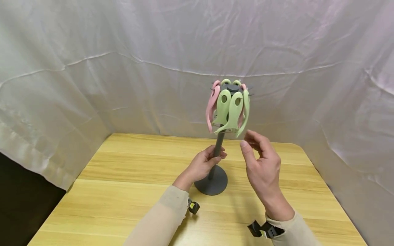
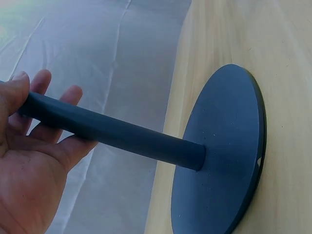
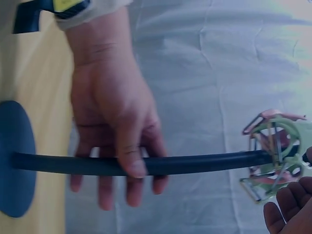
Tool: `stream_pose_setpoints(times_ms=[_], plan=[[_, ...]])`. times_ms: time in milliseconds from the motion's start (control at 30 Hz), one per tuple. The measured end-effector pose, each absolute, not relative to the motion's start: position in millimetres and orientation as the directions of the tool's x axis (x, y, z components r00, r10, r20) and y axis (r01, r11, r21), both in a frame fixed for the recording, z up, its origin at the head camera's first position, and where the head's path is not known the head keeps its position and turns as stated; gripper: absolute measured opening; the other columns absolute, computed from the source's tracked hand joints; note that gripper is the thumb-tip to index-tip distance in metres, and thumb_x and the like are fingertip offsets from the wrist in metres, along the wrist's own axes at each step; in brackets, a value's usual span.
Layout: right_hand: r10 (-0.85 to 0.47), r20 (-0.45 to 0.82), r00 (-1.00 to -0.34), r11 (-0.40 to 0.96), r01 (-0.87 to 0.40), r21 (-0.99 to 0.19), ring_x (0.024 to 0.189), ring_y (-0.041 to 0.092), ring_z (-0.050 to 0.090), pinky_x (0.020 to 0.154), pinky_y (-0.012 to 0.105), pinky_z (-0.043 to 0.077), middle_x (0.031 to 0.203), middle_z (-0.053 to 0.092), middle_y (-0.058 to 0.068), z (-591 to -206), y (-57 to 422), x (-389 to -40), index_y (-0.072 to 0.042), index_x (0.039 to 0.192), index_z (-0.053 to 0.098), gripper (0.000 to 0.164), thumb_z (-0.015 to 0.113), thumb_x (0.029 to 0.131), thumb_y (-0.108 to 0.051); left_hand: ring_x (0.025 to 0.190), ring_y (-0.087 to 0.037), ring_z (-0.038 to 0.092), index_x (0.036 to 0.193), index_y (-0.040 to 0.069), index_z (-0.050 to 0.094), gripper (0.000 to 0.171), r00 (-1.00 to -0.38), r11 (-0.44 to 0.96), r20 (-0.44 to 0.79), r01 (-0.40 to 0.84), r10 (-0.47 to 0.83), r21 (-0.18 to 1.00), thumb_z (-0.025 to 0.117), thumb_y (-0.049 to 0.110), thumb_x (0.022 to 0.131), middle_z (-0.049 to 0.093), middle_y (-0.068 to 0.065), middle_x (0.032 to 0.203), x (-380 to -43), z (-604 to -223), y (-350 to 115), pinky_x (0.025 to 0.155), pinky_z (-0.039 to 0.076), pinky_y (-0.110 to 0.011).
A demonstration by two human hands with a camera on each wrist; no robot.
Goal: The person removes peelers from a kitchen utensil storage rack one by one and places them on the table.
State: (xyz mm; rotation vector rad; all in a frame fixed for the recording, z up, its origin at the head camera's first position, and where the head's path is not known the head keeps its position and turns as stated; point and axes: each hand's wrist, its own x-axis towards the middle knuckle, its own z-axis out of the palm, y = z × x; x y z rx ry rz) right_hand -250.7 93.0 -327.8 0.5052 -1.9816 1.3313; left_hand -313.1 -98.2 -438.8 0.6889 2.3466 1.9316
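Note:
A dark grey stand with an upright pole [image 2: 122, 134] and a round base [image 1: 210, 186] stands on the table. My left hand [image 1: 201, 164] grips the pole below its top, with the thumb on one side and the fingers behind; the left wrist view shows this hand [image 2: 34, 170] closely. Round the top of the stand hang several Y-shaped peelers, among them a light green peeler [image 1: 234, 111] and a pink peeler [image 1: 212, 106], handles up and blade ends down. To the right and below them, my right hand [image 1: 263, 167] is raised with loosely bent fingers, holding nothing.
A wood-grain table [image 1: 123, 191] lies under the stand. Pale fabric curtains [image 1: 172, 102] enclose the back and sides. A small black wrist camera [image 1: 194, 206] sits on the left wrist, and another camera [image 1: 255, 228] on the right.

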Motion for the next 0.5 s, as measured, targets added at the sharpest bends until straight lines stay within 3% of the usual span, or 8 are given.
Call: stream_pose_setpoints(times_ms=[133, 333, 500], plan=[[0.061, 0.741, -0.669, 0.389, -0.668, -0.635, 0.105, 0.004, 0.065, 0.096, 0.017, 0.052, 0.115, 0.072, 0.015, -314, 90, -254, -0.001, 0.132, 0.070, 0.031, 0.070, 0.101, -0.006, 0.126, -0.018, 0.068, 0.135, 0.018, 0.062, 0.025, -0.910, 0.141, 0.260, 0.318, 0.324, 0.938, 0.057, 0.016, 0.110, 0.070, -0.010, 0.134, -312, -439, -99, 0.109, 0.054, -0.042], [0.042, 0.777, -0.628, 0.373, -0.712, -0.595, 0.104, 0.015, 0.066, 0.095, 0.022, 0.053, 0.114, 0.072, 0.016, -296, 82, -257, -0.002, 0.130, 0.071, 0.031, 0.072, 0.100, -0.008, 0.123, -0.019, 0.068, 0.136, 0.011, 0.062, 0.027, -0.918, 0.152, 0.267, 0.320, 0.294, 0.935, 0.058, 0.014, 0.110, 0.072, -0.009, 0.130, -313, -439, -100, 0.108, 0.054, -0.046], [0.044, 0.807, -0.589, 0.365, -0.742, -0.562, 0.104, 0.024, 0.067, 0.094, 0.024, 0.054, 0.112, 0.070, 0.016, -285, 75, -261, -0.002, 0.128, 0.073, 0.031, 0.076, 0.098, -0.010, 0.123, -0.019, 0.069, 0.135, 0.013, 0.062, 0.026, -0.921, 0.164, 0.267, 0.321, 0.284, 0.933, 0.059, 0.015, 0.110, 0.073, -0.005, 0.128, -313, -440, -100, 0.108, 0.054, -0.047]])
